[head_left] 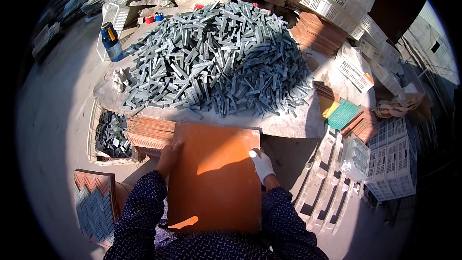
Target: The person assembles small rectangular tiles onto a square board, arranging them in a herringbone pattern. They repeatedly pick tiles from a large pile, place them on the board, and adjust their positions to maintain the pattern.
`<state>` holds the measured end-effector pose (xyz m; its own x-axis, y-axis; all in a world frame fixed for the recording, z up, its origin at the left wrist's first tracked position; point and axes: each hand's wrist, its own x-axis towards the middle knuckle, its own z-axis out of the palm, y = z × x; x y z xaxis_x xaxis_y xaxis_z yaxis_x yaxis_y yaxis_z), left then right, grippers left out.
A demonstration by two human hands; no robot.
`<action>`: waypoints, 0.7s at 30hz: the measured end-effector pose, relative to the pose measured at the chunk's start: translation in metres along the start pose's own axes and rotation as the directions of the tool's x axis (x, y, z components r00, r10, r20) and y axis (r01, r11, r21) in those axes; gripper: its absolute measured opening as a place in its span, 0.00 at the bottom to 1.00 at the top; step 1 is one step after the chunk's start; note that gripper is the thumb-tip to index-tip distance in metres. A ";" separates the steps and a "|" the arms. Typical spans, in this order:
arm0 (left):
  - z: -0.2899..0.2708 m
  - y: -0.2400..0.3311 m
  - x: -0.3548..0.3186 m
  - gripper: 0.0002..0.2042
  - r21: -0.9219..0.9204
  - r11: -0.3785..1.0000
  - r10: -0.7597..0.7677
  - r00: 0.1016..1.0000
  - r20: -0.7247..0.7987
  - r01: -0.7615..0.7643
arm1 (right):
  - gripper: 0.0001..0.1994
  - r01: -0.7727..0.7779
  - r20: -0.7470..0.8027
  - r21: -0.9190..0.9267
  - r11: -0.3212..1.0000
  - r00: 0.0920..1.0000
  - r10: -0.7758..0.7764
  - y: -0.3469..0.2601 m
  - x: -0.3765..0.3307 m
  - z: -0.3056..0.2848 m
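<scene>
A flat, square orange panel (214, 178) lies in front of my body, with sun on its upper part and shadow below. My left hand (171, 158), bare, grips its left edge; some of the fingers are hidden beneath. On the right edge my right hand (262, 164), in a white glove, has its thumb on top. Just past the panel's upper left corner is a stack of orange trays (151, 135) with a herringbone pattern. Beyond the panel, a big heap of narrow grey-green stone strips (216, 60) covers the table (293, 124).
At left stands a crate (92, 137) of dark stone pieces; below it is an orange tray filled with grey herringbone strips (95, 212). A blue bottle (111, 43) stands far left. On the right are a white pallet (320, 183), stacked white crates (392, 163) and a green sheet (343, 114).
</scene>
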<state>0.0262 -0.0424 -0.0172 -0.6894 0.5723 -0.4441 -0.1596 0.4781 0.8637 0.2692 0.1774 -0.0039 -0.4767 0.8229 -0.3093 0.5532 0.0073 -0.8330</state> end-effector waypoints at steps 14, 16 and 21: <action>0.006 0.033 0.035 0.20 0.360 0.926 0.166 0.979 -0.114 -0.115 | 0.22 0.114 -0.104 -0.396 0.911 0.980 -0.168 -0.001 0.045 -0.006; 0.007 0.054 0.030 0.20 0.698 0.675 0.491 0.851 -0.184 -0.239 | 0.22 0.326 -0.167 -0.787 0.524 0.704 -0.690 -0.018 0.042 -0.001; 0.025 0.058 0.069 0.21 0.733 0.325 0.811 0.575 0.109 -0.598 | 0.15 0.740 0.109 -0.572 0.353 0.496 -0.862 -0.053 0.091 0.016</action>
<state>-0.0125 0.0410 -0.0038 -0.4486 0.7892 0.4194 0.8781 0.3017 0.3714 0.1860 0.2428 0.0052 -0.7876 0.3394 0.5144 0.2336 0.9368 -0.2605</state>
